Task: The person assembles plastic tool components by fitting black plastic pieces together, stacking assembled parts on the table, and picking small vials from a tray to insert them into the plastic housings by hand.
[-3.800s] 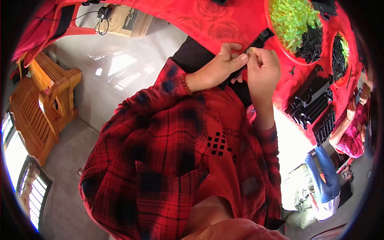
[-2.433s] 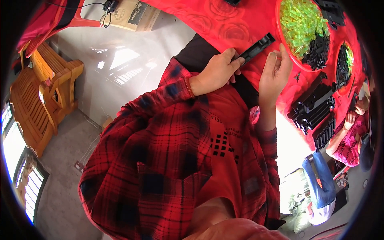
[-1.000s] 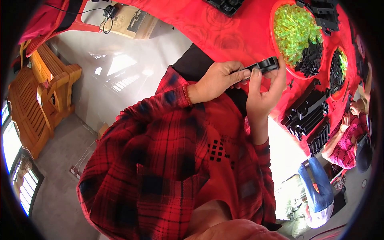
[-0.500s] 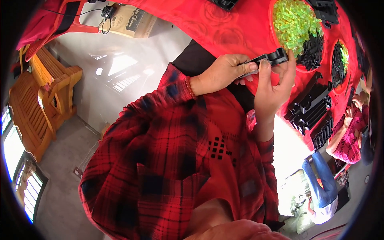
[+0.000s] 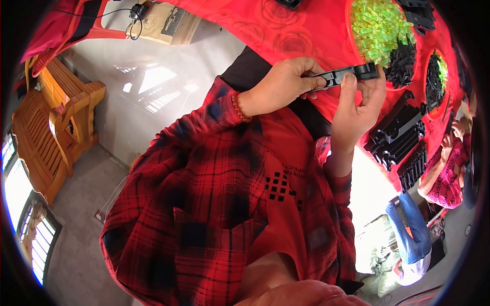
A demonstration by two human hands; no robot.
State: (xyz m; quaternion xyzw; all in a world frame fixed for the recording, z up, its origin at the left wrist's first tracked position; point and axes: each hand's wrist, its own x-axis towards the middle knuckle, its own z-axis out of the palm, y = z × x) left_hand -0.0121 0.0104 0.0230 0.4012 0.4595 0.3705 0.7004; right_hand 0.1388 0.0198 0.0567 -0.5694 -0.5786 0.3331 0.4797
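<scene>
A long black plastic part (image 5: 334, 77), with a hollow channel and a rounded loop at one end, is held up between my two hands over the red cloth. My left hand (image 5: 286, 84) pinches its left end between thumb and fingers. On the other side my right hand (image 5: 357, 109) has its thumb pressed on the part's front and its fingertips at the looped end. Just beyond the right hand, small yellow-green plastic pieces (image 5: 377, 35) fill a round red container, with thin black pieces (image 5: 402, 64) heaped at its near side.
Several long black parts (image 5: 398, 125) lie in rows on the red cloth (image 5: 291, 43) to the right. A second container holds black strips (image 5: 435, 84). Another person's arm (image 5: 434, 173) reaches in at far right. A wooden bench (image 5: 46, 132) and paper bag (image 5: 171, 23) stand left.
The black part has shifted slightly right and turned, so its channelled face shows more. Both hands keep hold, the right thumb now farther along it.
</scene>
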